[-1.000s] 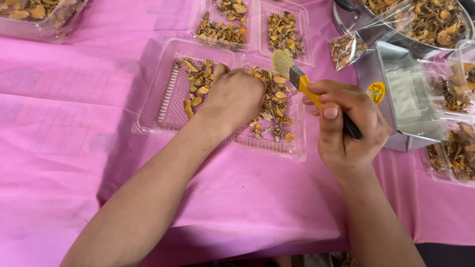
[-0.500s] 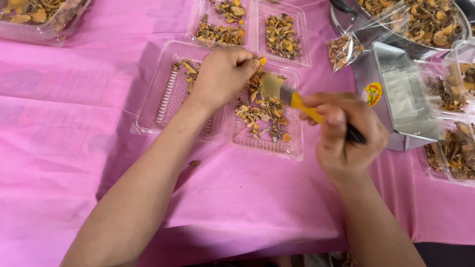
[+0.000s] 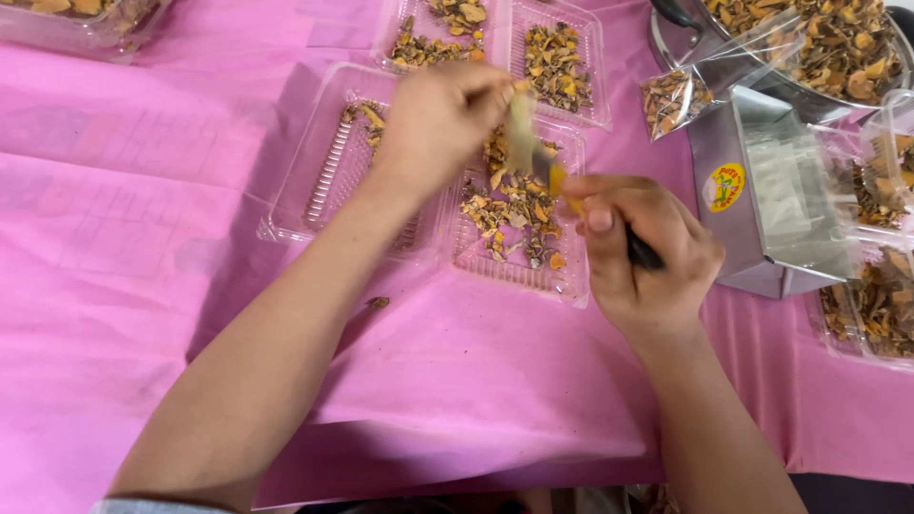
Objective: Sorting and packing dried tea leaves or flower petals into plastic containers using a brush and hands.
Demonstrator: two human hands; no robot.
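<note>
1. Pink cloth table covering: spans the whole work surface; every item below rests on it.
2. Round metal pan at the top right edge: filled with dried orange-brown pieces.
3. Open-topped silver metal box with a round yellow sticker: stands right of centre, just beside the right hand. A clear plastic bag of dried pieces lies at its upper left corner.
4. Clear hinged plastic clamshell tray: lies open at centre, beneath both hands. The right half holds a loose layer of dried pieces; the left half holds only a few near its top edge.
5. Second clear plastic clamshell tray: lies just behind the first, with both halves carrying dried pieces.
6. Further clear plastic containers with the same contents sit at the top left corner and along the right edge.
7. Left hand: raised over the centre tray, fingers pinched shut on a small orange piece at the fingertips.
8. Right hand: clenched around the black handle of a small brush with a yellow ferrule and pale bristles. The bristles point up-left and meet the pinched piece, above the tray's right half.
9. One stray dark fragment: lies on the cloth just in front of the centre tray, beside the left forearm.
</note>
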